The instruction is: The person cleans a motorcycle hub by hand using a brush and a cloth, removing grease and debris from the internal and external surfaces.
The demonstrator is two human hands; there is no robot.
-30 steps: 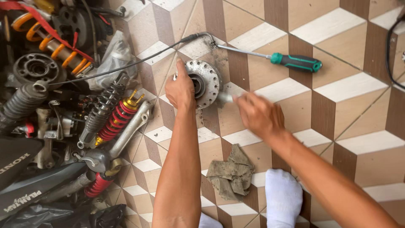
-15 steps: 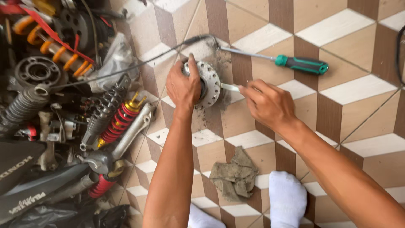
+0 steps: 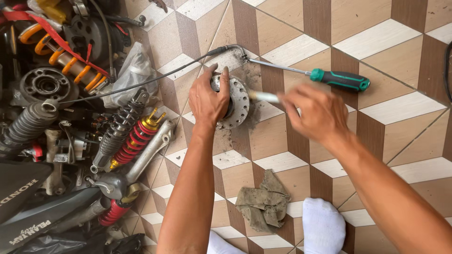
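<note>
A round silver wheel hub (image 3: 239,101) with holes around its flange lies on the patterned tile floor. My left hand (image 3: 210,99) grips its left side, fingers curled over the rim. My right hand (image 3: 314,113), blurred, holds a thin pale metal tool (image 3: 263,97) whose tip points into the hub's centre. A screwdriver with a green handle (image 3: 340,80) lies on the floor just beyond my right hand. Dark dirt is scattered around the hub.
A heap of motorcycle parts fills the left: red and yellow shock absorbers (image 3: 136,138), an orange spring (image 3: 66,59), a black cable (image 3: 155,77) and dark body panels. A dirty rag (image 3: 263,203) and a white-socked foot (image 3: 323,226) lie near the bottom.
My right hand has swung the metal tool sideways against the hub and now sits slightly farther right. My left hand keeps its hold on the hub.
</note>
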